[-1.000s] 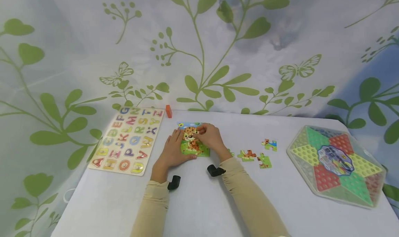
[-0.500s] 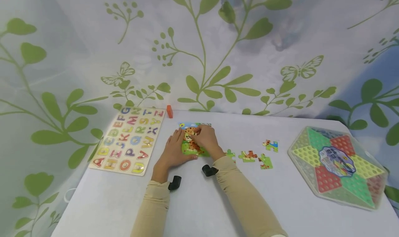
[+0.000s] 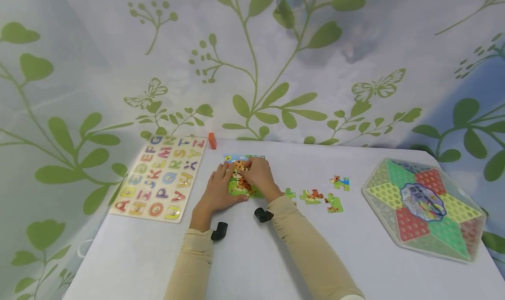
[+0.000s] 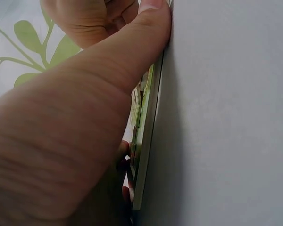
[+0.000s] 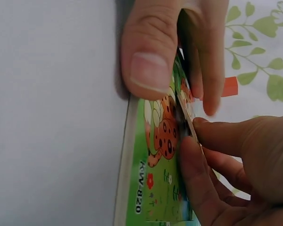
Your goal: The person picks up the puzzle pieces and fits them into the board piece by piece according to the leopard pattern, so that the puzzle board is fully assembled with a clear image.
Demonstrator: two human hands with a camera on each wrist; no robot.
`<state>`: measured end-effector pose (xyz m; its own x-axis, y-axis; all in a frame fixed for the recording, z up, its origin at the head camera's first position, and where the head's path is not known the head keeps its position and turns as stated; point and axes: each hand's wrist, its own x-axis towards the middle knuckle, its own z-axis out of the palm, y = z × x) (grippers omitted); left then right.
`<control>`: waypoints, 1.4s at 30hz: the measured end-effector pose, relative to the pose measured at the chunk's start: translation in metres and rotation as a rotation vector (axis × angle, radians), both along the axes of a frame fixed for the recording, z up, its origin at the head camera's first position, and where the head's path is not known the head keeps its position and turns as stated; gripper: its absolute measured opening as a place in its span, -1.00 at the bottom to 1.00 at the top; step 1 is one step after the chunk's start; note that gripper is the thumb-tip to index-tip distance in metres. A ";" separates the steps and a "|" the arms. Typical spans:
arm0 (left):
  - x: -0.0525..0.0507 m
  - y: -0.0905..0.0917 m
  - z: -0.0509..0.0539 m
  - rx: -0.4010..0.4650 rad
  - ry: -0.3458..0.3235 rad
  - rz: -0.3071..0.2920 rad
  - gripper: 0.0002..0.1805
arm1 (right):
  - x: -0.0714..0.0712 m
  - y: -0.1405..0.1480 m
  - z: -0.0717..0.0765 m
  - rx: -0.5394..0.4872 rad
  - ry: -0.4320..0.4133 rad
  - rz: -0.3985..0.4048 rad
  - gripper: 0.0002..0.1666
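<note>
My left hand [image 3: 221, 191] rests along the left side of a leopard puzzle board [image 3: 258, 196], its thumb stretched along the near edge. In the right wrist view that thumb [image 5: 150, 66] touches the board [image 5: 153, 188] below the leopard picture. My right hand [image 3: 258, 176], over the right half of the board, pinches a thin puzzle piece [image 5: 187, 113] between thumb and fingers, tilted just above the picture. The piece's far part is hidden. The left wrist view shows the board's edge [image 4: 146, 155] nearly side-on beside my left hand [image 4: 80, 122].
Several loose puzzle pieces [image 3: 313, 196] lie right of the board, one partly behind my right sleeve. A wooden alphabet board [image 3: 159, 177] lies on the left, a small orange block [image 3: 212, 141] at the back, and a hexagonal star-patterned game box [image 3: 424, 208] on the right.
My right hand has shifted a little left and down over the picture, uncovering more of the green loose piece by the sleeve. My left hand has stayed in place.
</note>
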<state>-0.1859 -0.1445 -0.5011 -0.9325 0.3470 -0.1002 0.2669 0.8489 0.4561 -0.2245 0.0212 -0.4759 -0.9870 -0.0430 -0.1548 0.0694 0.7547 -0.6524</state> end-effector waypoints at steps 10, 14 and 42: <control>0.001 0.001 0.000 0.020 0.014 -0.009 0.10 | 0.000 -0.003 0.003 0.113 -0.015 0.016 -0.65; 0.001 0.002 0.002 0.006 0.012 -0.010 0.09 | 0.001 -0.002 0.005 0.109 -0.008 0.024 -0.64; 0.000 -0.001 -0.001 0.006 -0.024 0.008 0.13 | 0.070 0.257 0.025 0.176 0.107 0.032 -0.33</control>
